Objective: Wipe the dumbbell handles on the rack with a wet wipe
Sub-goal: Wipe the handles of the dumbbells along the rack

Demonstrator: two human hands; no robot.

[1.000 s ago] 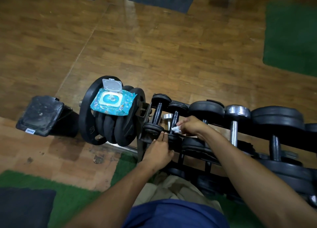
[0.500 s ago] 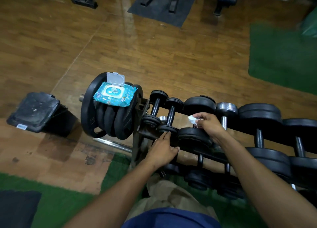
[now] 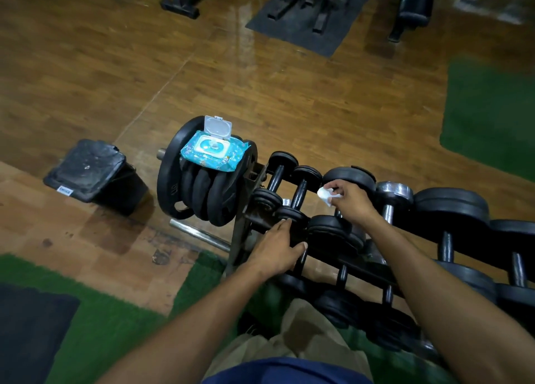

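A dark dumbbell rack point(image 3: 254, 216) runs from centre to the right edge, loaded with black dumbbells and one chrome dumbbell point(image 3: 393, 194). My right hand point(image 3: 351, 200) pinches a crumpled white wet wipe point(image 3: 325, 195) above the third dumbbell point(image 3: 348, 178) from the left, over its hidden handle. My left hand point(image 3: 276, 252) rests on the rack's front rail beside the near head of the second small dumbbell point(image 3: 299, 194), fingers extended, thumb against the rail. A blue wet-wipe pack point(image 3: 212, 150) with its lid flipped up lies on stacked weight plates point(image 3: 202, 187).
A black bin point(image 3: 89, 175) stands on the wooden floor left of the plates. A chrome bar point(image 3: 199, 234) sticks out under the plates. Green turf point(image 3: 492, 114) lies at right and under my feet; gym machines on a dark mat point(image 3: 307, 10) stand far back.
My right hand carried the wipe from the second dumbbell's handle to the right, over the third dumbbell. My left hand stayed on the front of the rack. The view tilted up slightly.
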